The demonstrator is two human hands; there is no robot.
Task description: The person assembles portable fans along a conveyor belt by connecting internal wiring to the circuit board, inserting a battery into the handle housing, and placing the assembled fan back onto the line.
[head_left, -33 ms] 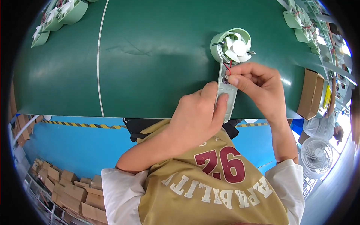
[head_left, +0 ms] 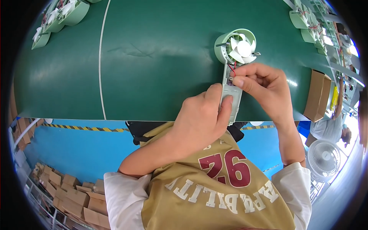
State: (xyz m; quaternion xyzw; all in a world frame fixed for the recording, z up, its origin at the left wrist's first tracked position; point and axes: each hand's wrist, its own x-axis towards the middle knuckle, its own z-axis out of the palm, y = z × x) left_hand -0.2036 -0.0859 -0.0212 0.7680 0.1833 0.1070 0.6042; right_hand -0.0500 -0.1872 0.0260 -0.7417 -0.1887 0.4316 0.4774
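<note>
A small handheld fan [head_left: 217, 49] lies at the right of the green table, with a pale green ring housing and white blades [head_left: 243, 49]. Its open handle [head_left: 231, 100] points toward me. My left hand [head_left: 203, 115] grips that handle, thumb pressed on the inner side. Red and dark wires [head_left: 232, 69] run from the fan head into the handle. At the handle's upper part, my right hand [head_left: 264, 82] pinches a thin red wire between thumb and forefinger. The wire's end and the small parts beneath it are mostly hidden by these fingertips.
More green fan housings [head_left: 76, 14] stand at the far left, and others [head_left: 301, 21] at the far right. A cardboard box [head_left: 317, 96] sits at the table's right edge. Beyond it are a person [head_left: 330, 128] and a white floor fan [head_left: 324, 158]. Cardboard boxes [head_left: 73, 195] fill the lower left.
</note>
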